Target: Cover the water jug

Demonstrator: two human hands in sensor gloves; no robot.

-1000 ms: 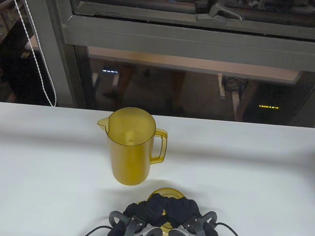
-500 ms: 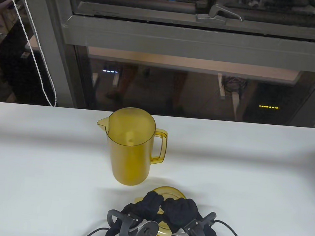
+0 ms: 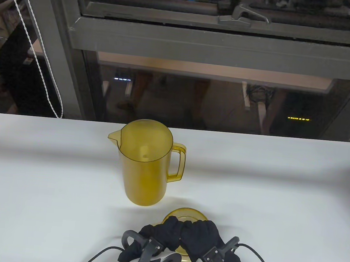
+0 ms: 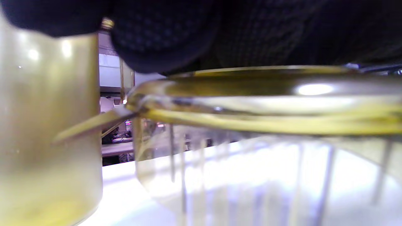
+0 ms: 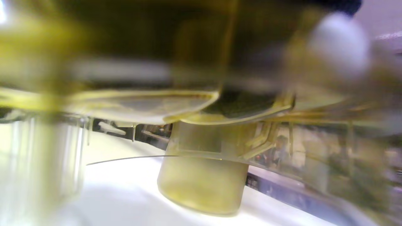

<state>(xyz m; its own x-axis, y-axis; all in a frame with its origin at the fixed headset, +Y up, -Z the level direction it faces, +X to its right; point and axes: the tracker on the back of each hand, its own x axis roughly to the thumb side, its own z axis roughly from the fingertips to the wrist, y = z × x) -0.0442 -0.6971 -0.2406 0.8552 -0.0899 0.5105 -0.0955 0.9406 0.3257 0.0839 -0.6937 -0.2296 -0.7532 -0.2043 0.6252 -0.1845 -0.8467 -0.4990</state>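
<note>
A translucent yellow water jug [image 3: 146, 168] stands upright and uncovered at the middle of the white table [image 3: 280, 195], spout to the left and handle to the right. Its round yellow lid [image 3: 186, 214] is just in front of it, near the front edge. My left hand [image 3: 163, 231] and right hand [image 3: 200, 235], in black gloves, curl over the lid side by side and hold it. The left wrist view shows the lid [image 4: 267, 103] under my fingers [image 4: 163, 40], with the jug [image 4: 47, 125] close on the left. The right wrist view is blurred; the jug [image 5: 201, 185] stands beyond the lid [image 5: 141, 103].
A dark window frame [image 3: 221, 45] with a handle [image 3: 241, 16] rises behind the table's far edge. A white blind cord [image 3: 40, 70] hangs at the left. Tracker cables [image 3: 261, 261] trail off the front edge.
My two hands have drawn closer together over the middle of the lid and shifted slightly. The jug has not moved.
</note>
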